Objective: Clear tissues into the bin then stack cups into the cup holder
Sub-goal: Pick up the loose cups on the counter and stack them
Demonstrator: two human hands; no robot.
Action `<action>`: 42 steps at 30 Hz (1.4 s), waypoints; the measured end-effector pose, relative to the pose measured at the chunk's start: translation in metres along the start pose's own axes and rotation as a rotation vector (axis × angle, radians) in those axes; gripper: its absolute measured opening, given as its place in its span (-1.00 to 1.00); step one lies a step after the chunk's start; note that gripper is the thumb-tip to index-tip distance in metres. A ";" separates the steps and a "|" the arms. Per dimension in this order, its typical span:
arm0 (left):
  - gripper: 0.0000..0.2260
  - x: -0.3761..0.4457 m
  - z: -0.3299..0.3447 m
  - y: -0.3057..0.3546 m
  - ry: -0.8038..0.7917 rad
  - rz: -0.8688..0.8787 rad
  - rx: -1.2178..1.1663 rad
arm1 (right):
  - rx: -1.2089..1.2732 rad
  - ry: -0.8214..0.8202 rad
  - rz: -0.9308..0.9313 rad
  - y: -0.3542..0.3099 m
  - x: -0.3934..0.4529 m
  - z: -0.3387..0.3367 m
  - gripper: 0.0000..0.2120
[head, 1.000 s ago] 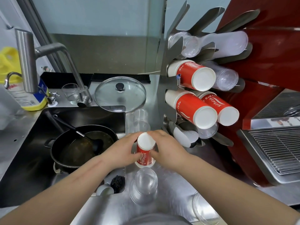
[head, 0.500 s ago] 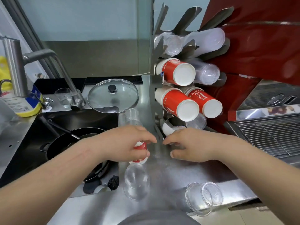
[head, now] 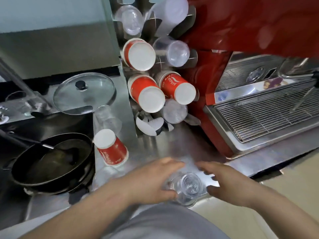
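Note:
A clear plastic cup (head: 187, 187) stands upside down at the counter's front edge. My left hand (head: 150, 180) is on its left with the thumb against its side. On its right is my right hand (head: 229, 183), fingers spread and thumb close to it. Neither hand has a clear grip. A red paper cup (head: 110, 149) stands upside down further left, untouched, with another clear cup (head: 107, 118) behind it. The metal cup holder (head: 150, 28) at the back carries red cup stacks (head: 146, 94) and clear cup stacks (head: 176, 52). No tissues or bin are in view.
A black pan (head: 51, 159) with a utensil sits in the sink at left. A glass lid (head: 84, 92) lies behind it. A red machine (head: 241, 23) with a wire drip tray (head: 267, 114) fills the right side.
Both hands left the red paper cup and moved toward me and to the right, to the clear cup at the counter's edge. The view tilted down.

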State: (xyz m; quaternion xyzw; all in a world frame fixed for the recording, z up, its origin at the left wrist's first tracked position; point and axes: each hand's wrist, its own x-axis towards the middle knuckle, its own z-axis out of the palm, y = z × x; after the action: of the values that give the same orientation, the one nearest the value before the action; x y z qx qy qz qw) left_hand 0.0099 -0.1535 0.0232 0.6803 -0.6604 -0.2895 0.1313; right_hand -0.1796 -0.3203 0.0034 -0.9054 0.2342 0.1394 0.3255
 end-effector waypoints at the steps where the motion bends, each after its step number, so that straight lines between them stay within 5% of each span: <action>1: -0.30 0.004 0.007 -0.001 -0.004 -0.015 -0.014 | 0.054 0.012 0.018 0.005 -0.003 0.009 -0.33; 8: -0.24 0.016 0.038 -0.006 0.021 -0.102 -0.111 | 0.275 0.096 -0.031 0.019 -0.001 0.042 -0.32; 23: -0.38 0.006 0.030 -0.009 0.207 -0.144 -0.215 | 0.343 0.157 -0.173 0.001 0.011 0.021 -0.47; 33: -0.37 -0.041 -0.028 0.006 0.498 -0.106 -0.373 | 0.443 0.312 -0.417 -0.066 0.017 -0.015 -0.50; 42: -0.39 -0.110 -0.060 -0.013 0.702 -0.103 -0.478 | 0.548 0.226 -0.569 -0.144 0.044 -0.010 -0.55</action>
State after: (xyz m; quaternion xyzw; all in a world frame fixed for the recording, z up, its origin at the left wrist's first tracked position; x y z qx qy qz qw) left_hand 0.0586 -0.0575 0.0878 0.7201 -0.4552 -0.1914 0.4875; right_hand -0.0674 -0.2434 0.0684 -0.8234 0.0371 -0.1242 0.5524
